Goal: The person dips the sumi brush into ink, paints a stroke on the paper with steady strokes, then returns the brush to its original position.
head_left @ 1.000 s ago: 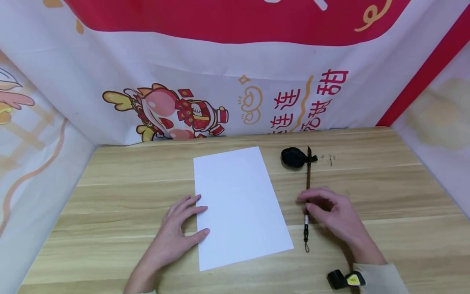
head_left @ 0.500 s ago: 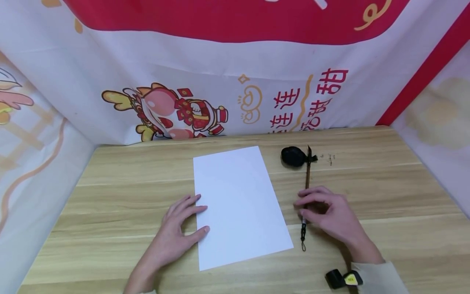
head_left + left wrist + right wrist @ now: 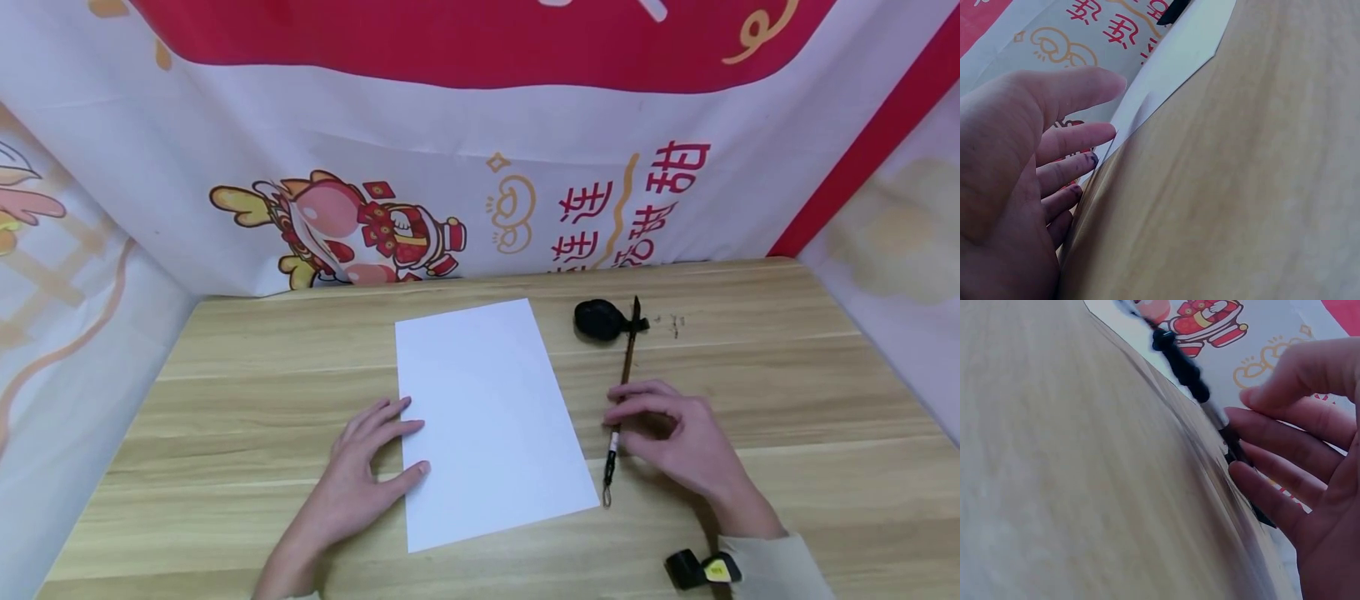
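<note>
A writing brush (image 3: 627,363) with a dark tip, brown shaft and corded hanging loop lies slanted on the table, its tip end crossing the neck of a black rounded bundle (image 3: 598,320). My right hand (image 3: 686,437) is over the brush's lower half, fingers touching it. In the right wrist view the thumb (image 3: 1260,398) stands apart from the brush (image 3: 1180,365), and the fingers are loosely bent beside it. A blank white sheet of paper (image 3: 487,425) lies left of the brush. My left hand (image 3: 360,475) rests with spread fingertips on the sheet's left edge.
Small dark marks (image 3: 673,323) spot the wooden table (image 3: 240,400) right of the bundle. Printed cloth (image 3: 450,125) hangs behind the table and along both sides. A black device with a yellow label (image 3: 716,570) sits at my right wrist.
The brush has turned: its loop end swung left toward the paper's corner and its tip shifted slightly right. My right thumb now lies to the right of the shaft. The left hand has stayed put.
</note>
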Tool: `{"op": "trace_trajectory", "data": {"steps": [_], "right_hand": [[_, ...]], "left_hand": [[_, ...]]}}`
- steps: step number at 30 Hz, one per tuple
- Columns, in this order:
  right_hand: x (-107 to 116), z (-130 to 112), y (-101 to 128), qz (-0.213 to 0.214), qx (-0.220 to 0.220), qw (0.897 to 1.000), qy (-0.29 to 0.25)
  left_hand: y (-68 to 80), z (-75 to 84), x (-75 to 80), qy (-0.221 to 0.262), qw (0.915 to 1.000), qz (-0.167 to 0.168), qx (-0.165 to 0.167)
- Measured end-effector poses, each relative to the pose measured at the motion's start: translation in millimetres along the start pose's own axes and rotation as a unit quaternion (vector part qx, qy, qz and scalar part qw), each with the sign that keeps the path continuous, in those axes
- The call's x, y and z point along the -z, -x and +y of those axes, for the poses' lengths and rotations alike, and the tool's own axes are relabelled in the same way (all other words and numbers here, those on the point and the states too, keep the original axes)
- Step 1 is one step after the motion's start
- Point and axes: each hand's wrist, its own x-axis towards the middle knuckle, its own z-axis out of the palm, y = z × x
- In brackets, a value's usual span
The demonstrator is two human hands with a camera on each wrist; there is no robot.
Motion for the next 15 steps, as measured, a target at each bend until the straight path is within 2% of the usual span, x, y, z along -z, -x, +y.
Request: {"op": "trace_trajectory", "data": {"steps": [9,15], "right_hand": [[2.7,0.8,-0.9,0.033,0.065,0.997,-0.041],[8.5,-8.4,0.4,0.037,0.054,0.996,-0.067]], "left_hand": [[0.0,0.2,0.6,-0.001,1.0,-0.003,0.002],[0.1,0.2,1.3,0.0,0.9999,-0.009,0.005]]}}
